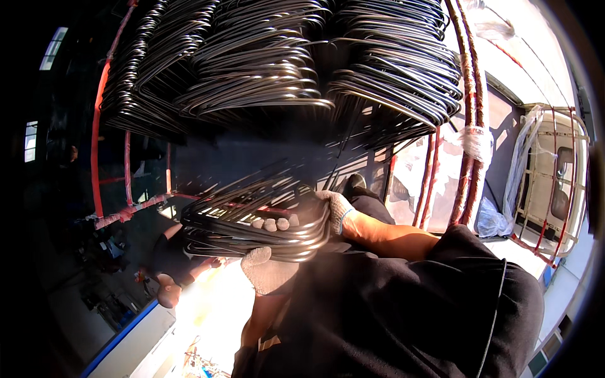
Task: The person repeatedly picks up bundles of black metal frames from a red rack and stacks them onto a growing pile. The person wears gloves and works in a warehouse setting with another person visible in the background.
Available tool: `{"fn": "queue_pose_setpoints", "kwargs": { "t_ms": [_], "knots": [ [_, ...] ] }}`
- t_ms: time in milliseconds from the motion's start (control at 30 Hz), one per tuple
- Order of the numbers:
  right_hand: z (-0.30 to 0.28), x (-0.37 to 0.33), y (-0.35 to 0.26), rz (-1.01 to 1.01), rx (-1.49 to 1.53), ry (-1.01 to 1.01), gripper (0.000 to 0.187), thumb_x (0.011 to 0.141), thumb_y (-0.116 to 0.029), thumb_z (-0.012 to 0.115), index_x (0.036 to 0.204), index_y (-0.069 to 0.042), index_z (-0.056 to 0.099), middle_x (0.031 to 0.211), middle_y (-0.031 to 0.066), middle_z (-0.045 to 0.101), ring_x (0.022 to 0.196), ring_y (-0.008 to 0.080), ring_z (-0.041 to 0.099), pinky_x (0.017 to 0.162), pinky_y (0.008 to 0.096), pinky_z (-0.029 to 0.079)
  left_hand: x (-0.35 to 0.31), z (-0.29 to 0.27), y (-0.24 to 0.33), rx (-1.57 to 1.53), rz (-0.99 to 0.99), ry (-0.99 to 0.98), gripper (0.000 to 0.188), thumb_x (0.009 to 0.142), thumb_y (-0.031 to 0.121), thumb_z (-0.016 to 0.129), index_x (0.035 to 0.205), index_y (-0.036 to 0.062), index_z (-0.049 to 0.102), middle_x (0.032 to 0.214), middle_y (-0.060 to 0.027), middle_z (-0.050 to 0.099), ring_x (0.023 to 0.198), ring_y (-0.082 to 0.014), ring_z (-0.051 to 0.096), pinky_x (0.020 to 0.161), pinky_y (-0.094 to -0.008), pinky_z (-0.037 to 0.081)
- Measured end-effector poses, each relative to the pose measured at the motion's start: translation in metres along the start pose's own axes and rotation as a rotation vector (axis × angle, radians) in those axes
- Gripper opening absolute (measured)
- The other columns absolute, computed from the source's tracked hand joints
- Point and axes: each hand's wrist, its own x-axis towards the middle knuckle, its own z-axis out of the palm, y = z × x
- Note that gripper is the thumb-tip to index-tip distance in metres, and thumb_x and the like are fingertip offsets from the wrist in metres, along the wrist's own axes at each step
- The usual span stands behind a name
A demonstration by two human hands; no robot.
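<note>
Both my hands, in pale knitted gloves, grip a bundle of bent dark metal rods (pixel 252 236) close in front of me. The rods are nested together, with rounded corners toward my right. My left hand (pixel 268 268) is wrapped round the near side of the bundle, its fingertips showing through the middle of the rods. At the right-hand corner, my right hand (pixel 337 211) closes round the rods. Beyond the bundle stand tall stacks of similar bent rods, a middle stack (pixel 258 69) and a right stack (pixel 397 75).
Red metal posts (pixel 97 138) rise at the left, and wrapped bars (pixel 469 126) stand at the right. A co-worker (pixel 169 293) is below at the left, one arm reaching toward the bundle. A pale vehicle (pixel 561 176) is at the far right. Strong sunlight washes out the lower middle.
</note>
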Motion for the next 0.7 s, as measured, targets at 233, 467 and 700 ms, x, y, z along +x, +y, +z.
{"fn": "queue_pose_setpoints", "kwargs": {
  "t_ms": [233, 467, 700],
  "knots": [
    [-0.136, 0.008, -0.066, 0.127, -0.013, -0.012, 0.027, 0.091, -0.018, 0.059, 0.102, 0.002, 0.072, 0.102, 0.0225, 0.078, 0.095, 0.0404, 0.075, 0.092, 0.0557, 0.059, 0.005, 0.023, -0.093, -0.033, -0.203, 0.06, 0.058, 0.089, -0.007, 0.061, 0.14, 0.0219, 0.067, 0.139, 0.0046, 0.068, 0.143, -0.0206, 0.052, 0.133, -0.0507, 0.025],
    [-0.208, -0.03, -0.125, -0.047, 0.063, 0.061, 0.022, 0.094, -0.018, 0.064, 0.098, 0.003, 0.07, 0.096, 0.0214, 0.077, 0.085, 0.0387, 0.073, 0.089, 0.0511, 0.06, 0.04, 0.053, -0.19, -0.107, -0.19, 0.095, 0.048, 0.089, -0.008, 0.065, 0.133, 0.0098, 0.067, 0.132, -0.0047, 0.071, 0.137, -0.0295, 0.057, 0.13, -0.0526, 0.029],
    [-0.289, -0.047, -0.197, -0.287, 0.216, 0.077, 0.014, 0.089, -0.006, 0.062, 0.099, 0.003, 0.066, 0.09, 0.0204, 0.072, 0.083, 0.0418, 0.07, 0.09, 0.0568, 0.059, 0.093, 0.065, -0.268, -0.155, -0.467, 0.201, 0.044, 0.078, -0.011, 0.069, 0.119, 0.0057, 0.071, 0.126, -0.0085, 0.072, 0.133, -0.0342, 0.06, 0.124, -0.0564, 0.04]
  ]
}}
